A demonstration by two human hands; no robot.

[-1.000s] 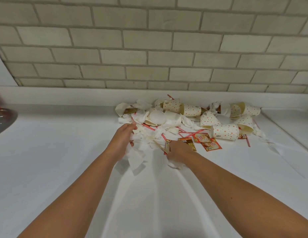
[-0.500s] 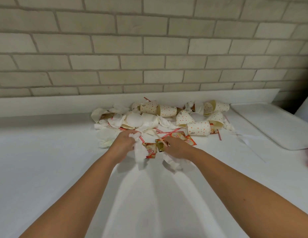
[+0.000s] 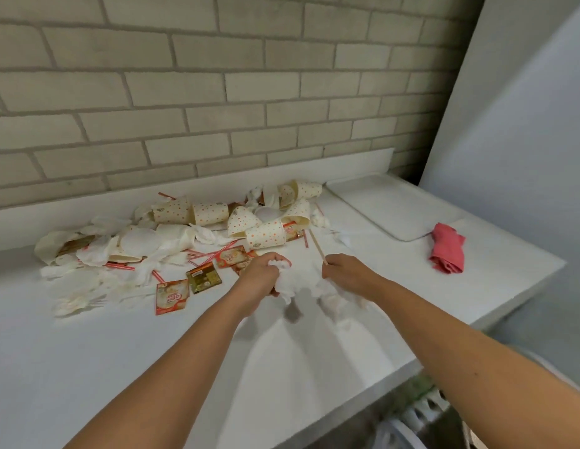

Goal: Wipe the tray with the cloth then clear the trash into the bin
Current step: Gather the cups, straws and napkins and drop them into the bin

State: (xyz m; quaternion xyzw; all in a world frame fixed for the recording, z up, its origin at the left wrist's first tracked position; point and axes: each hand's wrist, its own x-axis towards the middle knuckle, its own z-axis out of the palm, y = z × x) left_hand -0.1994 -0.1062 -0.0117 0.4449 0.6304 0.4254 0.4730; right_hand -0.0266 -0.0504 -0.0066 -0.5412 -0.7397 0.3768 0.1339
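White counter cluttered; left hand clutches napkins, right hand pinches stick; loose napkins may drop.

We've got a white counter filling the lower frame, with dotted paper cups, crumpled napkins, striped straws and sauce packets heaped left of centre, a white tray upper right, and a red cloth just beside it.
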